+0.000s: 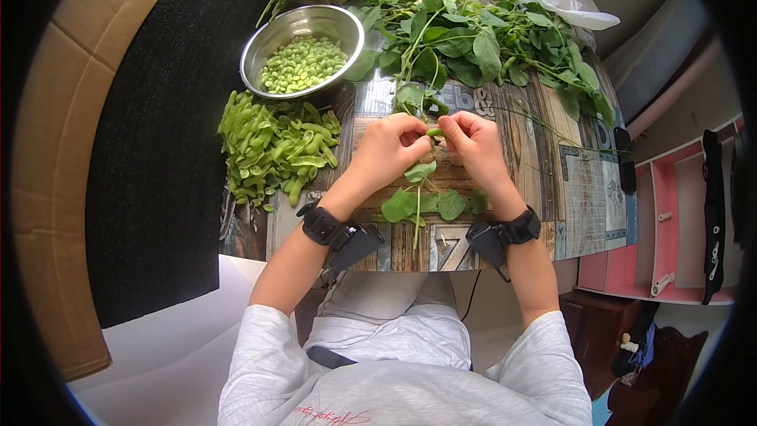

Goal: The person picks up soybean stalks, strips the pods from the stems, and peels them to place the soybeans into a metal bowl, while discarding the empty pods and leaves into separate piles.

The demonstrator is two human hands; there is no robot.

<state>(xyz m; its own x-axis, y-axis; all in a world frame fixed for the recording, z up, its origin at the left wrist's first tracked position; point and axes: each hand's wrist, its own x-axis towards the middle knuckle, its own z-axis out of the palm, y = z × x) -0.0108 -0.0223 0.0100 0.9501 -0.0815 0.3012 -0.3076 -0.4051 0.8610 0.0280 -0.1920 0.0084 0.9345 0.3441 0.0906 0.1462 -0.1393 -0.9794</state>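
Note:
Between my two hands, above the wooden-patterned table, is a small green bean pod (434, 132). My left hand (388, 147) pinches its left end. The fingers of my right hand (471, 142) are closed on the other end. Loose leaves on a stem (400, 205) lie just below my hands, near the table's front edge. To the left of my left hand is a heap of green pods (276, 146). Behind that heap, a metal bowl (356, 25) holds many shelled green beans (303, 65).
A large pile of leafy bean plants (473, 39) covers the back of the table (552, 189). A white plastic bag (552, 0) lies at the back right. A black phone-like object (624, 159) sits at the right edge. Pink shelving (666, 229) stands beyond the table.

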